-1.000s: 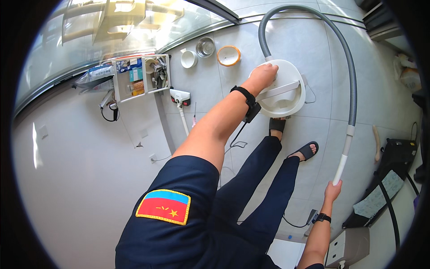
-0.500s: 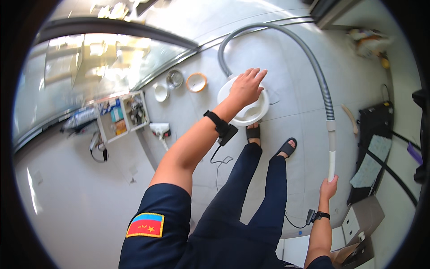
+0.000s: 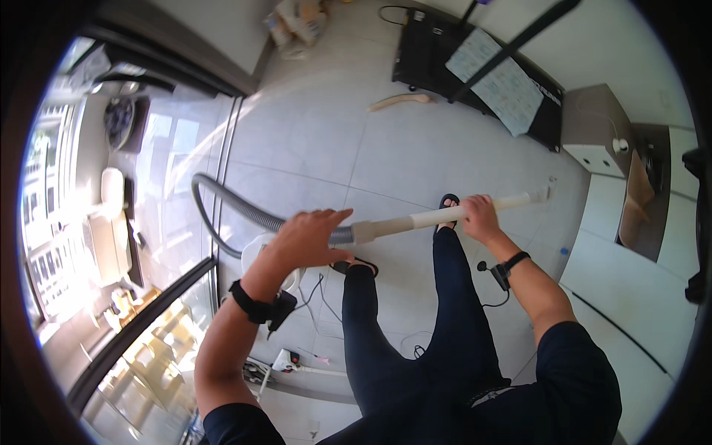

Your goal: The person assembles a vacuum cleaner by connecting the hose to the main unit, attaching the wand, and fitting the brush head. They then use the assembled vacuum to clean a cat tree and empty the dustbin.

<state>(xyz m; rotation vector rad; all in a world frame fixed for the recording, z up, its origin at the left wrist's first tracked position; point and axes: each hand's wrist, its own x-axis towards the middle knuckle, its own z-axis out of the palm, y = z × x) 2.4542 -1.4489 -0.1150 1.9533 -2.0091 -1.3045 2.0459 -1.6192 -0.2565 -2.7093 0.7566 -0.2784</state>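
Note:
My right hand (image 3: 480, 219) is closed round the white vacuum tube (image 3: 430, 218), which slants across in front of me. The tube's far right end (image 3: 541, 195) points toward the cabinets. At its left end a beige collar joins it to a ribbed grey hose (image 3: 248, 210), which loops back toward the glass door. My left hand (image 3: 305, 236) is open above the hose's end, thumb and fingers spread; whether it touches the hose I cannot tell. Behind that hand and wrist, the white vacuum body (image 3: 254, 248) is mostly hidden.
A black treadmill (image 3: 423, 63) with a patterned cloth lies at the far side. Near it a curved wooden piece (image 3: 400, 101) rests on the floor. White cabinets (image 3: 619, 274) line the right, a glass sliding door the left. A cable (image 3: 320, 297) trails by my feet.
My view has turned to the right. The tube has swung from upright to lying across in front of me, still in my right hand. My left hand has gone from the vacuum body to the hose's end.

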